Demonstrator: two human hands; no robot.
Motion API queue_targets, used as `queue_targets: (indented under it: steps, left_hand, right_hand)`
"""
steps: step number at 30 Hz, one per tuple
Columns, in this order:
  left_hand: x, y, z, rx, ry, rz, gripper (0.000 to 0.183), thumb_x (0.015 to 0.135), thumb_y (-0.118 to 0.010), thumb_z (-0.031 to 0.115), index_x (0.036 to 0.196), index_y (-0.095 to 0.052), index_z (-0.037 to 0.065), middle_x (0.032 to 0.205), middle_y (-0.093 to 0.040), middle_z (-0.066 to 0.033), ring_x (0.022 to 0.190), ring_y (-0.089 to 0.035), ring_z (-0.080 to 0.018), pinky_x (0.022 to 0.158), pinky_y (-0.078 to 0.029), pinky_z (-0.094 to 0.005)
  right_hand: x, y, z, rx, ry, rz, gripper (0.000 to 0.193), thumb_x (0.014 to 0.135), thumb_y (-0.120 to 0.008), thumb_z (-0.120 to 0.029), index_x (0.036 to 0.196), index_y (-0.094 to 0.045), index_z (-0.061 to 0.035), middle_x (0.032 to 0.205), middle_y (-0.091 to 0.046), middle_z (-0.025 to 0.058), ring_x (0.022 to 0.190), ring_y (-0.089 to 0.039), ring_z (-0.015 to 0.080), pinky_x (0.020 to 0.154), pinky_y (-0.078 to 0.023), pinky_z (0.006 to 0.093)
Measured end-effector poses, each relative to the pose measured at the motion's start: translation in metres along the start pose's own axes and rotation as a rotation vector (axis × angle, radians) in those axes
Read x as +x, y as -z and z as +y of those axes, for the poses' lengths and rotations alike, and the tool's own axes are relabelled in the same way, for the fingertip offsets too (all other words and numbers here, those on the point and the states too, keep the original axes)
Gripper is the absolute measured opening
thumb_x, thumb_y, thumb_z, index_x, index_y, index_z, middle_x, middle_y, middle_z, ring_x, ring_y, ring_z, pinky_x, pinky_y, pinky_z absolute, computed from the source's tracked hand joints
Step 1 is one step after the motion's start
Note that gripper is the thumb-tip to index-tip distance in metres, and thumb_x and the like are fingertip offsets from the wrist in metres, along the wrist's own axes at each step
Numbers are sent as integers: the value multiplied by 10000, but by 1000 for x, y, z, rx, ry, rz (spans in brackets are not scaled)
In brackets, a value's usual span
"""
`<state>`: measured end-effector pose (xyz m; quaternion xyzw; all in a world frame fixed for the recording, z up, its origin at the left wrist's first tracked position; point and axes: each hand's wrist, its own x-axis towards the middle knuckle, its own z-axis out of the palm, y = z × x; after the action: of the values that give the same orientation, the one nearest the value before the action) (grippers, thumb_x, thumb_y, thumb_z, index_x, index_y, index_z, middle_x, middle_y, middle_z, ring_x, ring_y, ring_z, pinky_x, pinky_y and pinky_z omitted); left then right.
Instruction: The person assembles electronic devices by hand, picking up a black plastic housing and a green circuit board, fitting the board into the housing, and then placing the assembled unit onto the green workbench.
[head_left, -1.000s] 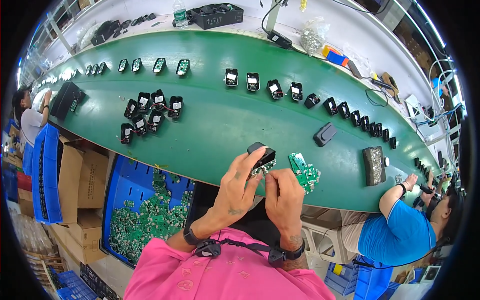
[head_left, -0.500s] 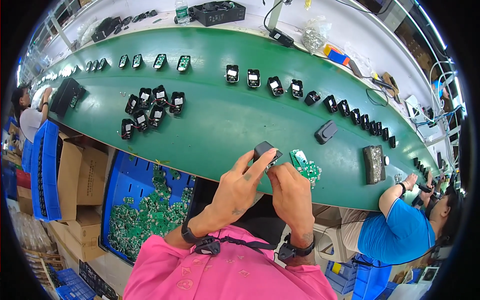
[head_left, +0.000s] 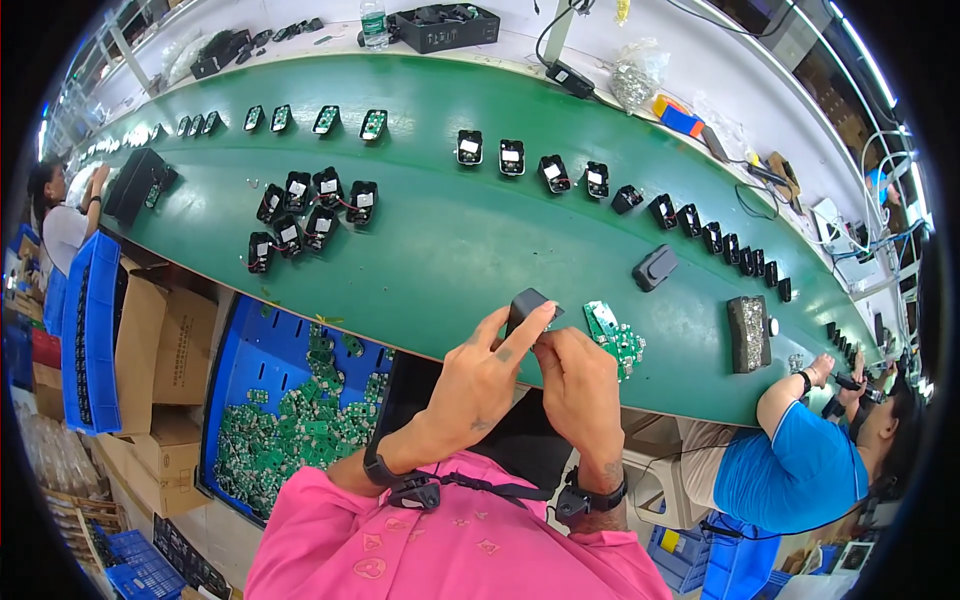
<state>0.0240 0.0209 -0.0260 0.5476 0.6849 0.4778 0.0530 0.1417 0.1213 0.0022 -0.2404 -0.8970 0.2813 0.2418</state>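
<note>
Black housing [head_left: 526, 306] is being gripped by the fingers of the left hand [head_left: 466, 388], over the near edge of the green worktop [head_left: 450, 245]. Fingers of the right hand [head_left: 582, 388] are being held closed and bunched against the housing's right side; whether a part is being pinched there cannot be told, view is being blocked by the hand.

Just beyond the right hand, loose green circuit boards [head_left: 618, 340] are being carried by the worktop in an overlapping heap. Farther out, a dark rounded unit [head_left: 655, 268] is being supported flat; to its right, a dark block with a speckled top [head_left: 748, 335].

To the left, seven open housings [head_left: 288, 236] with red wires are being grouped in a cluster. Along the far side, a curved row is being formed by more open housings [head_left: 512, 157], some with green boards showing.

Below the worktop, many boards [head_left: 290, 440] are being held in a blue bin [head_left: 262, 345]. Right end is being occupied by a co-worker in blue [head_left: 795, 465].
</note>
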Motion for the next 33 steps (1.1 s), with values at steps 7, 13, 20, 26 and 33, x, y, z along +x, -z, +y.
queue_targets:
  steps: [7,13,20,26,33]
  left_hand:
    - [-8,-12,0,118,10,83,675,831,-601,-17,1464,-481,185,1211,-579,-262,822,-659,-417,729,-562,-467]
    - [-5,-14,-12,-11,27,129,543,909,-569,7,1434,-510,131,1127,-615,-281,842,-675,-403,709,-565,-440]
    - [3,1,-23,-801,459,9,497,971,-571,27,1452,-448,34,1161,-644,-127,877,-693,-158,752,-607,-297]
    - [5,6,-24,-1102,726,-69,455,1042,-512,217,1457,-436,46,1105,-658,-119,816,-705,-170,683,-617,-283]
    - [5,-4,-18,-964,605,-60,424,1042,-507,222,1433,-482,61,1077,-663,-103,798,-707,-171,688,-627,-296]
  right_hand:
    - [-6,-16,-2,-44,-50,31,46,901,-607,-25,889,-615,18,838,-648,184,753,-627,400,640,-480,442]
    - [-2,-30,3,2,-74,76,48,908,-587,-32,913,-601,13,843,-656,194,770,-635,398,642,-487,472]
    - [-6,-31,19,300,-236,280,179,952,-662,-142,946,-647,36,771,-652,72,645,-584,118,579,-465,278]
    - [-15,-43,32,534,-271,294,138,989,-631,-132,956,-640,2,752,-588,-26,666,-525,34,571,-402,204]
    - [-15,-46,18,750,-262,413,112,1002,-604,-121,997,-601,-9,776,-571,-38,629,-464,16,539,-346,184]
